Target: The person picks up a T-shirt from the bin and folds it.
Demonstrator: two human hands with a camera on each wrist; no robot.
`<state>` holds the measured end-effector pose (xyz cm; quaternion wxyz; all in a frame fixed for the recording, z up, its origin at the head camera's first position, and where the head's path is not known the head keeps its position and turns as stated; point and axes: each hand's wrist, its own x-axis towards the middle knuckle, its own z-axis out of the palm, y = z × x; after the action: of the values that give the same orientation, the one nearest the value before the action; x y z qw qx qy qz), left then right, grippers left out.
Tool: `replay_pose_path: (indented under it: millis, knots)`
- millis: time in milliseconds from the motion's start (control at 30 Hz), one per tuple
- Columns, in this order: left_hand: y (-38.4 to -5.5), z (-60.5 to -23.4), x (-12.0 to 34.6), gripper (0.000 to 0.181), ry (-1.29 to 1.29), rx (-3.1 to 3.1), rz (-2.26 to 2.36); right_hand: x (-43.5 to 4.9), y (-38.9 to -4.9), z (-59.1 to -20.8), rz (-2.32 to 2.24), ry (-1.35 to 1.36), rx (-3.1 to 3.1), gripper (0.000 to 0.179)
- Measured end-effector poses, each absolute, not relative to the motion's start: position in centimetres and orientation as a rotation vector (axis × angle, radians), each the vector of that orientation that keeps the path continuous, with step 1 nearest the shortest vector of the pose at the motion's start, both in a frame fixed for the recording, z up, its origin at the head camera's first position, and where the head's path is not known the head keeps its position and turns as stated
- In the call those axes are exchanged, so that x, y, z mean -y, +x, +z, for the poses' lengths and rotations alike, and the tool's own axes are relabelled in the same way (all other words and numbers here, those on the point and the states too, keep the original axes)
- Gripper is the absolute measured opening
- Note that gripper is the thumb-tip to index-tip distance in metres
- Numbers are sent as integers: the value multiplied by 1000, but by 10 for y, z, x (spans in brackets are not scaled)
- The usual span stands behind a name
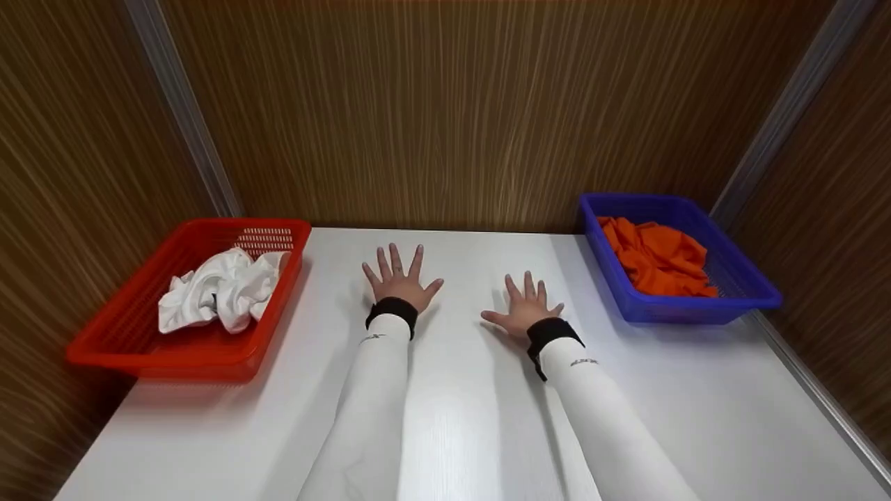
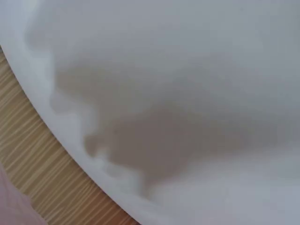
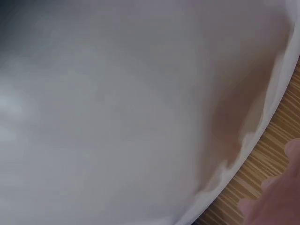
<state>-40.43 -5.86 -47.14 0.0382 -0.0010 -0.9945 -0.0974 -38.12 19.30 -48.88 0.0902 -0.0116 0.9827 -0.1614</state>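
My left hand (image 1: pixel 402 284) is held palm down with its fingers spread, over the white table (image 1: pixel 452 390) left of the middle. To its right, my right hand (image 1: pixel 525 311) spreads its fingers the same way. Neither hand holds anything. A red basket (image 1: pixel 268 334) at the left has a crumpled white cloth (image 1: pixel 233 289) in it. On the right, a blue basket (image 1: pixel 686 306) holds a bunched orange cloth (image 1: pixel 658 257). Shadows of the hands fall on the white surface in both wrist views, where part of each hand shows in a lower corner.
A wood-grain panel (image 1: pixel 445 118) rises behind the table, with similar panels at both sides. Metal strips (image 1: pixel 184 104) run along the corners. The red basket juts over the table's left edge, and the blue basket stands near the back right corner.
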Motion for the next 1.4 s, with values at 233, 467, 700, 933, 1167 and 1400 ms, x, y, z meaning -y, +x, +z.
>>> replay_pose_path:
  millis: [233,467,700,933,1167,1400]
  knots:
    - [-414,-441,82,84,25,3034,-287,-188,-366,-480,-452,-59,-2767,108]
    - [-416,-393,127,85,117,3000,-280,-185,-361,-476,-460,-72,-2773,107]
    - [-402,-341,192,86,207,2955,-332,-187,-370,-483,-459,-56,-2771,111]
    - [-386,-344,271,90,372,2961,-382,-189,-375,-489,-432,-46,-2794,114]
    - [-375,-380,331,103,548,3024,-536,-187,-372,-489,-460,-41,-2803,113]
    - [-349,-404,337,114,726,3151,-607,-189,-374,-493,-490,-44,-2774,114]
